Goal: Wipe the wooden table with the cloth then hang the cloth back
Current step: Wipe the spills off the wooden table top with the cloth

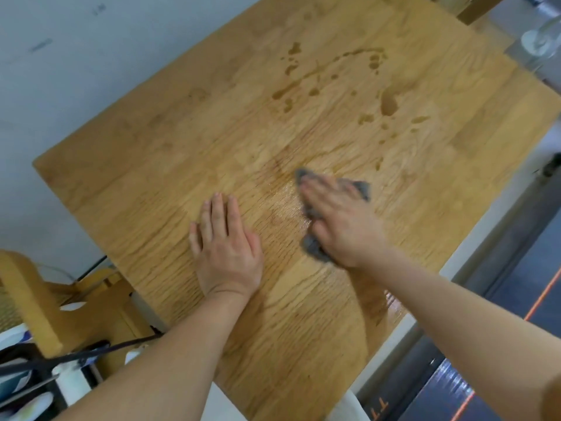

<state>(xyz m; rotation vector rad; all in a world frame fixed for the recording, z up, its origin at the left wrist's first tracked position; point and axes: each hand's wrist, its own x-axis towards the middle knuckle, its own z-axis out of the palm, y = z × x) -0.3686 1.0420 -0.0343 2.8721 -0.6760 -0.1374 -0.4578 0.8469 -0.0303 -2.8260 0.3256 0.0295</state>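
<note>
The wooden table (pixel 170 153) fills most of the view. Dark wet patches (pixel 388 103) and drops are scattered over its far right part. My right hand (pixel 340 226) lies flat and blurred on a grey cloth (pixel 359 188), pressing it onto the table near the middle. Grey cloth shows beyond my fingertips and under my wrist. A shiny damp streak lies just left of the cloth. My left hand (pixel 226 247) rests flat on the bare wood to the left of the cloth, fingers together, holding nothing.
A wooden chair (pixel 33 299) stands at the table's left corner, with dark cables and white items below it. A clear glass object (pixel 542 41) sits past the far right edge. A dark floor strip with orange lines (pixel 516 344) runs along the right.
</note>
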